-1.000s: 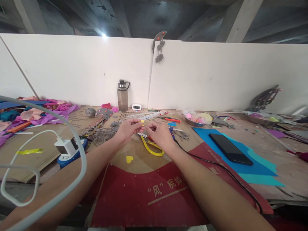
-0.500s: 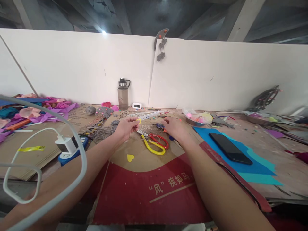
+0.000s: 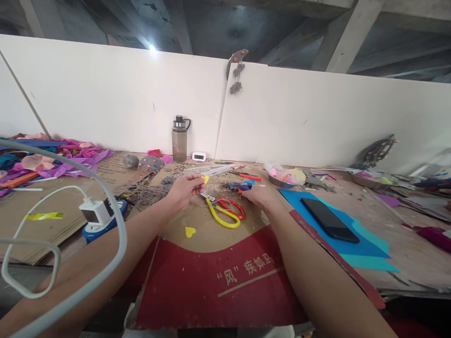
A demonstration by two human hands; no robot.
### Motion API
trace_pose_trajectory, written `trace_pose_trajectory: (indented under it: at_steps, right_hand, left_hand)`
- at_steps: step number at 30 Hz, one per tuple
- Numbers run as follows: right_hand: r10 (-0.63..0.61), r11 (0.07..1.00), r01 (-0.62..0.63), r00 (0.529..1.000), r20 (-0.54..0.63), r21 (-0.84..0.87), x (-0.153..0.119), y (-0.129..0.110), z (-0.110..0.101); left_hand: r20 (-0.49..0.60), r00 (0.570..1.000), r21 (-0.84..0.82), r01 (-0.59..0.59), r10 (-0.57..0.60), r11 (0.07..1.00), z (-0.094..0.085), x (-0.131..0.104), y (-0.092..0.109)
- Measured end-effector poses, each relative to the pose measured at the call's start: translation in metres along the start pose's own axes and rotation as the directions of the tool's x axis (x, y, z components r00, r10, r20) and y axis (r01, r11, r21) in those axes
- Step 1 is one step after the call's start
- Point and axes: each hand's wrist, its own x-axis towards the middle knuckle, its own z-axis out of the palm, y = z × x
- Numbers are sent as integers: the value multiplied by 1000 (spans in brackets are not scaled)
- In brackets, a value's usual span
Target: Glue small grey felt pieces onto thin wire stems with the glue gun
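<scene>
Left hand (image 3: pixel 186 189) pinches yellow piece (image 3: pixel 206 179) at its fingertips (image 3: pixel 199 178).

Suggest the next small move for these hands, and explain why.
Probably close the right hand around the blue tool and lift it: that hand is right at the tool, while the left hand already pinches a small yellow piece.

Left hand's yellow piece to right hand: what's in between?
In the head view, a blue tool sits between the yellow piece and the right hand, contact with the hand unclear. Scissors lie there too, slightly nearer the camera.
</scene>
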Motion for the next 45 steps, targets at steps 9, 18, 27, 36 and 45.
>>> trace_pose_trajectory:
  at_steps: [9,18,27,36,45]
  right_hand:
    - [164,659,-83,986,-36,748,-8,-30,-5]
    - [-138,497,124,988,-63,859,-33,-62,-18]
    - [-237,799,195,971,0,568,-47,-72,-25]
    - [-342,900,351,936,-82,258,-44,-68,-19]
    - [-393,880,405,914,-100,246,-42,-64,-14]
  left_hand:
    - [-67,997,-14,-38,37,999,-3,2,2]
    - [-118,991,-43,-74,68,996,-5,4,7]
    - [-156,985,-14,-79,76,997,-12,6,13]
    - [-126,986,-28,-115,111,993,-11,6,13]
    - [-156,985,70,-64,75,995,-4,-3,19]
